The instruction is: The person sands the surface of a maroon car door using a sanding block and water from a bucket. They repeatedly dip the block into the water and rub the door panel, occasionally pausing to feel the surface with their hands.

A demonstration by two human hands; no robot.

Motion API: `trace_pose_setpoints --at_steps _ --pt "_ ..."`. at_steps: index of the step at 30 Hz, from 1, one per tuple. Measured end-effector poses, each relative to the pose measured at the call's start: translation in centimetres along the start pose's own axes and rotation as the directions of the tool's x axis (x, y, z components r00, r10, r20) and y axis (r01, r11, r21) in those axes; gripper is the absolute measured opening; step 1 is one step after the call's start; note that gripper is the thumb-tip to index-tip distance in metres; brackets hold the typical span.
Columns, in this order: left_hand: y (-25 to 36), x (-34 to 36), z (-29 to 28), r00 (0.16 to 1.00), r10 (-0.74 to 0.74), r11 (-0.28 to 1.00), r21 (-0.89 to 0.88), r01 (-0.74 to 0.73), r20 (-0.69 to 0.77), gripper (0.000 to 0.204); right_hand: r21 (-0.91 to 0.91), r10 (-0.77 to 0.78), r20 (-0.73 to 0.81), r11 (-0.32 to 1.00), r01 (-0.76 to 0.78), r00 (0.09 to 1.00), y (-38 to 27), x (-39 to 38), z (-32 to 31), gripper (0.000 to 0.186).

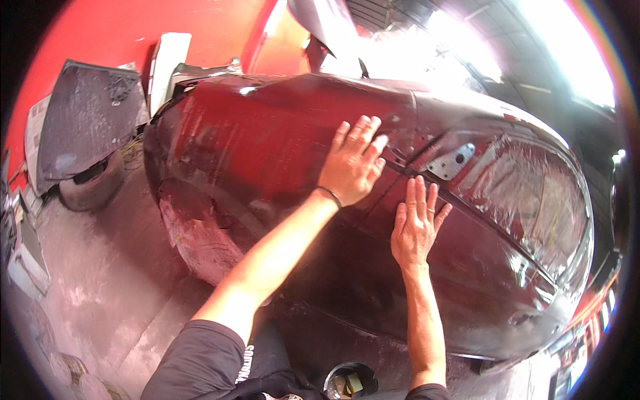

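Observation:
A dark car body (287,147) with red reflections fills the middle. My left hand (353,160), a thin dark band at its wrist, is over the front side panel with fingers spread. It holds nothing. To its right and nearer, my right hand (417,230) has its fingers stretched out along the door (460,267), near the panel seam, also with nothing in it. Both palms face the bodywork; whether they press on it I cannot tell. Beyond my right hand a pale metal plate (451,162) with holes sits at the window corner. Wrinkled clear plastic film (527,193) covers the window opening.
A dark loose panel (93,120) leans at the left above a tire (93,187). By my legs stands a black bucket (350,381) with small pieces inside. Pinkish covering (203,233) fills the wheel arch. A red wall (120,33) rises behind.

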State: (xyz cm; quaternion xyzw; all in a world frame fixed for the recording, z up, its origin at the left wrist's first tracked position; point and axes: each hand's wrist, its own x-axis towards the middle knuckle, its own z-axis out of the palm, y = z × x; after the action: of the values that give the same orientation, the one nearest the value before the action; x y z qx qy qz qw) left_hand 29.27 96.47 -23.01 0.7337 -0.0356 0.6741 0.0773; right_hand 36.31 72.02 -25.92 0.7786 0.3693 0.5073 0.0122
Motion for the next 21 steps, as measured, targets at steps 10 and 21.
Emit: trace_pose_setpoints --at_steps 10,21 --pt "-0.2 -0.1 0.1 1.0 -0.016 0.998 -0.062 0.014 -0.024 0.041 -0.038 0.152 0.096 0.988 -0.149 0.984 -6.8 0.4 -2.7 0.061" --pt "-1.3 0.7 0.5 0.992 0.123 0.991 0.056 -0.122 -0.011 0.042 0.027 0.147 0.154 0.988 -0.153 0.977 -2.5 -11.1 2.1 0.066"
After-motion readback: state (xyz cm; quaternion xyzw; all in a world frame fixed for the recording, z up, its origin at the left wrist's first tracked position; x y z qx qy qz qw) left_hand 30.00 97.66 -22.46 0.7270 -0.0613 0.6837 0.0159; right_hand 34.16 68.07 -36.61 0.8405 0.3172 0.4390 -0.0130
